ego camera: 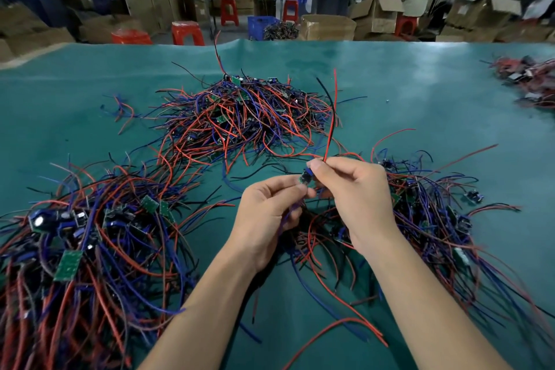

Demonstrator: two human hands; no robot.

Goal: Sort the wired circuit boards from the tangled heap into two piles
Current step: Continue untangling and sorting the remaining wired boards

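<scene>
2 hands (315, 204) pinch small green board (305, 179), thin wires trailing.

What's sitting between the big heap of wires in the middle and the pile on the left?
In the head view, mostly bare green mat separates the middle heap from the left pile; only stray wire ends cross it.

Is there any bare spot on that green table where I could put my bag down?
Yes: the green mat lies bare between the middle heap and the far-right pile, and at far left beyond the left pile. Near the hands it's crowded with wires.
</scene>
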